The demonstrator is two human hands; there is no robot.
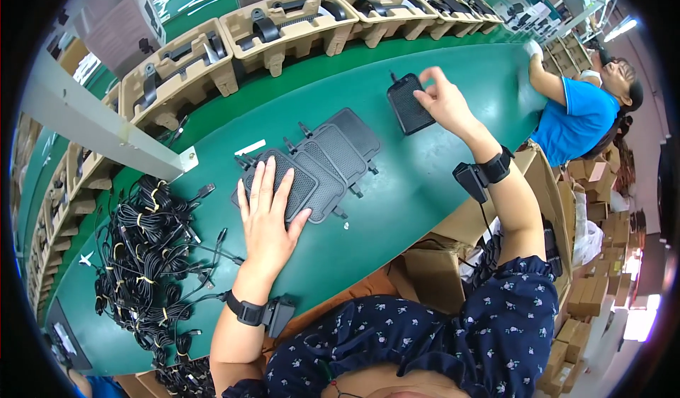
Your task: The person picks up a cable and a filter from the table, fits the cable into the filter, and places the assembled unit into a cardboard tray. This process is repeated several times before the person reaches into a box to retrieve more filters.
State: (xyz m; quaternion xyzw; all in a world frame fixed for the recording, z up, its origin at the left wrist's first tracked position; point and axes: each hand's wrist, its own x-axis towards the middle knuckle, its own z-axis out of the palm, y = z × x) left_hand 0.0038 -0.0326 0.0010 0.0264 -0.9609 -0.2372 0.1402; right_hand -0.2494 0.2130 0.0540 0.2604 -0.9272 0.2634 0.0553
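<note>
Several dark grey mesh panels [347,139] with small clips on their edges lie overlapping on the green table. My left hand [269,203] rests flat on the nearest of them, fingers stretched and slightly spread. Farther right, a separate black mesh panel [409,106] has a short clip at its top edge. My right hand [448,104] is at that panel's right edge, thumb over its face and index finger curled by its upper corner; the other fingers are partly hidden. Both wrists wear black straps with small boxes.
Bundled black cables [145,270] heap at the left of the table [283,306]. Tan moulded trays [290,33] with black parts line the far side. A grey metal post [106,125] stands at left. An opened carton [439,274] is near my right arm; a co-worker in blue [581,114] sits right.
</note>
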